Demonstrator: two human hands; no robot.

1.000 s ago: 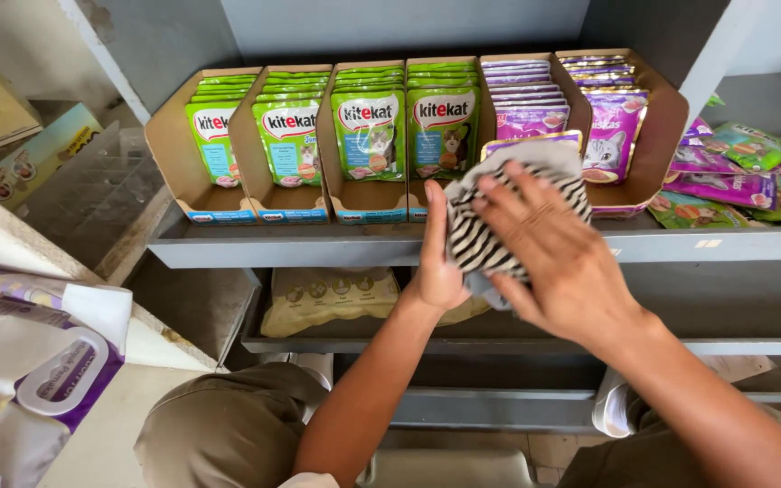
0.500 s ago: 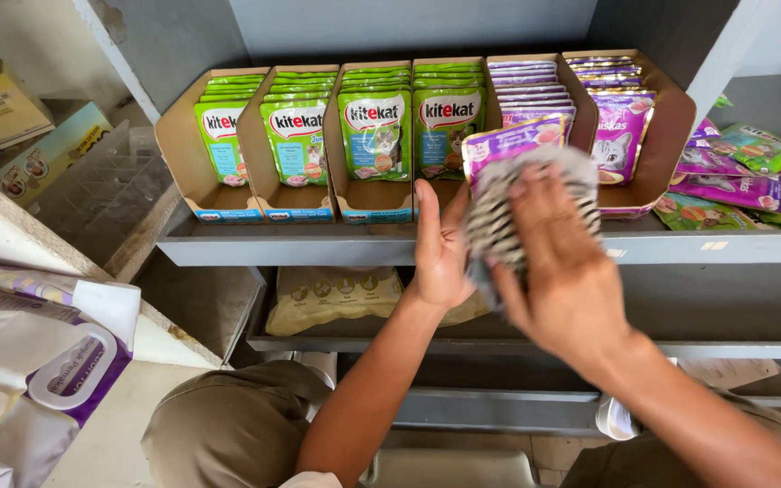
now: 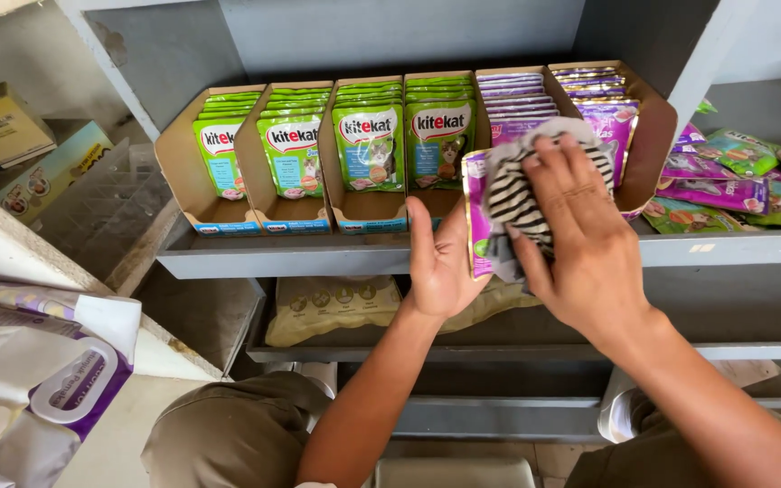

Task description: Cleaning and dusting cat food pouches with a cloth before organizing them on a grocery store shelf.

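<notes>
Green pouches (image 3: 368, 149) stand in a cardboard tray (image 3: 183, 172) on the grey shelf (image 3: 273, 258). The left hand (image 3: 440, 262) holds a purple pouch (image 3: 475, 212) upright before the shelf, fingers clamped at its edge. The right hand (image 3: 580, 235), fingers spread, presses a striped cloth (image 3: 522, 194) on its face: wiping is in hand; reshelving it needs a free slot

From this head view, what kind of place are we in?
Likely a small shop or stockroom. Cardboard display boxes hold rows of identical green pouches on a grey metal shelf, and more loose pouches lie to the right. The left hand holds a purple pouch.
</notes>
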